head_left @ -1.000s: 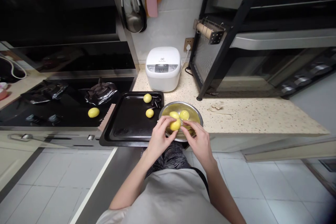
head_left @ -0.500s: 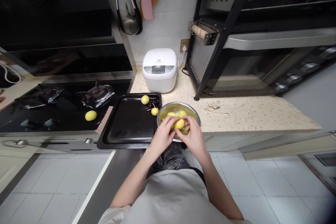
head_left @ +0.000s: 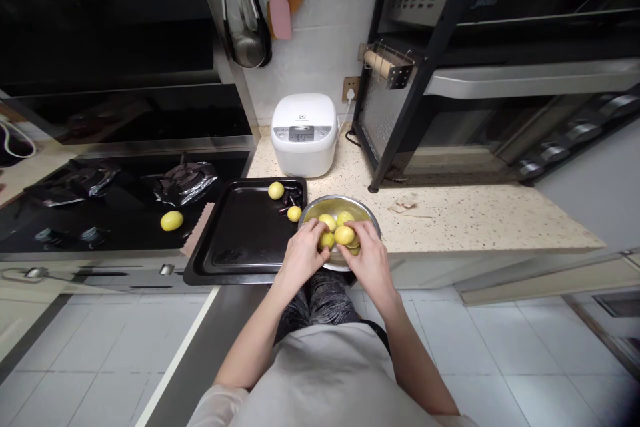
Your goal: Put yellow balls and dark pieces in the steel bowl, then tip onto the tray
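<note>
- Over the steel bowl [head_left: 333, 205], the right hand [head_left: 371, 253] pinches one yellow fruit [head_left: 344, 235].
- At the bowl's left, the left hand [head_left: 305, 250] curls beside a second fruit [head_left: 327, 241]; whether it grips, I cannot tell.
- Fruit-handling seems the step; the next move calls for a light, secure fingertip hold.
- Farther inside the bowl: other fruits [head_left: 344, 218].
- Left of the bowl: a black tray [head_left: 245, 227].
</note>
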The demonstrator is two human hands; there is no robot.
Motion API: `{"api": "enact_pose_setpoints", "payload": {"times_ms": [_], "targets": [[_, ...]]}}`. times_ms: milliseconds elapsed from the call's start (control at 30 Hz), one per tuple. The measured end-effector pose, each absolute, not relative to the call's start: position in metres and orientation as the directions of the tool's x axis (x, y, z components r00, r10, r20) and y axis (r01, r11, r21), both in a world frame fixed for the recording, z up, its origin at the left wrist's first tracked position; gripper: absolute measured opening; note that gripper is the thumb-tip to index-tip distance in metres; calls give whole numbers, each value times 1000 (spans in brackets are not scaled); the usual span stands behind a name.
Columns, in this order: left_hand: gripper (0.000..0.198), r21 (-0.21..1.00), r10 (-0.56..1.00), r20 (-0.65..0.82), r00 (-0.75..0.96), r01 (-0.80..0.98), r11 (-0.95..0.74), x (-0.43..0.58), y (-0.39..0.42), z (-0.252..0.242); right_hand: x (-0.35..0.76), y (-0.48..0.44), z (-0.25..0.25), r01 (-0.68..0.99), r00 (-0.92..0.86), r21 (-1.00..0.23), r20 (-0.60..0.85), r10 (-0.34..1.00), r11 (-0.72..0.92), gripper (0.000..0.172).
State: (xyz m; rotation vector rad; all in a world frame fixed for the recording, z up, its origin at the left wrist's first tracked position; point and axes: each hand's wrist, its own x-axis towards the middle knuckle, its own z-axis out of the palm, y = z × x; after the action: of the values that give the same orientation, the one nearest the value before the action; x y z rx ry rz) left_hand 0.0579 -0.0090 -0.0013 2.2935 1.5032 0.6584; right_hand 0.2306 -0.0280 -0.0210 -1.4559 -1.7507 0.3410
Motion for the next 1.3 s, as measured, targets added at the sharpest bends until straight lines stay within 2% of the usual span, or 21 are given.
{"api": "enact_pose_setpoints", "payload": {"times_ms": [267, 500, 633, 800, 933, 1033, 1133, 1300], "targets": [[30, 396, 903, 294, 312, 820, -412, 56, -12, -7, 227, -26, -21, 756, -147, -566, 343, 928, 329, 36], [27, 409, 887, 262, 382, 788, -460, 56, -13, -7, 228, -25, -18, 796, -169, -512, 326, 930, 324, 34], [20, 417, 897, 238, 373, 795, -441, 58, -13, -6, 230, -24, -12, 843, -246, -402, 301, 921, 357, 27], [31, 423, 884, 242, 401, 776, -468, 56, -6, -3, 230, -18, -7, 887, -291, -276, 286, 913, 370, 32], [45, 433, 859, 262, 440, 742, -512, 56, 17, 1, 229, -12, -10, 898, -270, -274, 274, 923, 344, 35], [42, 395, 835, 183, 520, 738, -546, 60, 38, -1, 229, -8, -12, 908, -246, -268, 279, 928, 321, 35], [40, 386, 845, 94, 526, 764, -518, 64, 49, -6, 229, -4, -13, 915, -235, -261, 278, 931, 308, 38], [43, 379, 869, 76, 490, 791, -479, 64, 51, -11, 230, 0, -13, 902, -254, -287, 252, 934, 323, 40]]}}
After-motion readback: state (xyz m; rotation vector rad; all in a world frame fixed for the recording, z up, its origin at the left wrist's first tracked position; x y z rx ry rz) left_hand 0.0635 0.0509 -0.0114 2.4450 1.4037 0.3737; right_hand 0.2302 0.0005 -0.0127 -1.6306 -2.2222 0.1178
